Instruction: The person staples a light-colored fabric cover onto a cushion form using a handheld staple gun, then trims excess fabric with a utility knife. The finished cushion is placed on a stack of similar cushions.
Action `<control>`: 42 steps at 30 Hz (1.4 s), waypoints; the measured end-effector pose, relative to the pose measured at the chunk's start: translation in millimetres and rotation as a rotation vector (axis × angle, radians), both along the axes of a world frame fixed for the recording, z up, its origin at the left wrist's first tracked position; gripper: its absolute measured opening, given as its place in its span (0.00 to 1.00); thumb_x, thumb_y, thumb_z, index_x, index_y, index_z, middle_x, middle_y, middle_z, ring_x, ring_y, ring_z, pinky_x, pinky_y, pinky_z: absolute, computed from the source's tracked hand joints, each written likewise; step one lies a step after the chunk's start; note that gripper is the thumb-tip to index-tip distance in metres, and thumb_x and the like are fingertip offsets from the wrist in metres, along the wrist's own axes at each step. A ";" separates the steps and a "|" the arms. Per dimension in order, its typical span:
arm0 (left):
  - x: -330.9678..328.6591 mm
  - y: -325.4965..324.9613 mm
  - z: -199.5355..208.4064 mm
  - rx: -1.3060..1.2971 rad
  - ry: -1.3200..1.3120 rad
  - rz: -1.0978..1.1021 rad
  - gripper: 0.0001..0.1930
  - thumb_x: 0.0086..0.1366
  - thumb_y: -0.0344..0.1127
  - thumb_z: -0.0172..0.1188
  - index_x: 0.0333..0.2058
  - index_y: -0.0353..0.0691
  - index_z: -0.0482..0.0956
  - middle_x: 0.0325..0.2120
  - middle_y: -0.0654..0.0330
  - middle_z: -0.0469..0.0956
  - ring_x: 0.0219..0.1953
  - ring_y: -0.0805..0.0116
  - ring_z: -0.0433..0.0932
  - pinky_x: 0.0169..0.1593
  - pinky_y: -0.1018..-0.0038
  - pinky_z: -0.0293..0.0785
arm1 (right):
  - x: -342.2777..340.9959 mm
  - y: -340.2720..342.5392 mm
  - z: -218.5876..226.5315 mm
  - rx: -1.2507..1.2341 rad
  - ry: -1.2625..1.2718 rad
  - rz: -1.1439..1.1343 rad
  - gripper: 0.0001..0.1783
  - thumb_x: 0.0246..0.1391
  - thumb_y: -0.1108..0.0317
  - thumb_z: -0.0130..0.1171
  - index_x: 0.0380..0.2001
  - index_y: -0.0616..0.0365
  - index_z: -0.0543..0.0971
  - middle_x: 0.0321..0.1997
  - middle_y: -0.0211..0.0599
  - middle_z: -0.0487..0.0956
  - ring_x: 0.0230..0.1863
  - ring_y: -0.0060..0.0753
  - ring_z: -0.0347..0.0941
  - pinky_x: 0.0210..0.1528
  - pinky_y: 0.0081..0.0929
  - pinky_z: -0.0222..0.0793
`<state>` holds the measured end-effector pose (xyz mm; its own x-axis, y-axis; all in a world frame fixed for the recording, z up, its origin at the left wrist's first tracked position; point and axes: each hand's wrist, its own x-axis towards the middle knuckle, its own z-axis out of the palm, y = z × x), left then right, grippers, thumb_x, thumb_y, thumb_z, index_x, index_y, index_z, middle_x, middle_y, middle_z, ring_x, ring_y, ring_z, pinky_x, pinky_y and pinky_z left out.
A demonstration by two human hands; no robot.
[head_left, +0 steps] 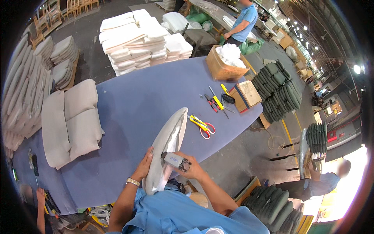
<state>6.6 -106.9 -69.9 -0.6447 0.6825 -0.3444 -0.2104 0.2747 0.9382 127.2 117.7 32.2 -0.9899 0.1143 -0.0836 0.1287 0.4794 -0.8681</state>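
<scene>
A grey upholstered seat cushion (159,144) stands on its edge close to my body, its pale underside turned to the right. My left hand (144,163) grips the cushion's outer grey side, with a metal watch on that wrist. In my right hand (191,167) is a grey staple gun (174,160), its dark-capped end facing me. Its nose lies against or close to the cushion's underside; the exact contact is hidden. Beyond the cushion's right side, red-handled scissors (207,130) and a yellow utility knife (198,122) lie on the blue-covered table (128,97).
Grey cushion covers (72,121) lie at the table's left. Pliers (211,103), a yellow-handled screwdriver (216,100) and a small box (245,95) sit at the right, near a carton of white stuffing (226,68). White foam stacks (132,43) stand beyond. Co-workers stand behind and at right.
</scene>
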 end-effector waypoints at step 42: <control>14.5 22.0 97.7 -0.535 0.391 -0.182 0.47 0.66 0.44 0.60 0.74 0.34 0.42 0.73 0.38 0.53 0.72 0.39 0.60 0.60 0.49 0.76 | -16.7 3.2 35.6 -0.114 -0.141 0.108 0.39 0.39 0.77 0.73 0.60 0.61 0.77 0.57 0.48 0.82 0.58 0.41 0.81 0.60 0.32 0.74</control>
<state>21.1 -84.8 27.7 -0.6813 0.5928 -0.4295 0.2095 0.7201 0.6615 110.6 120.9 67.7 -0.9734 -0.0098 -0.2288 0.2062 0.3964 -0.8946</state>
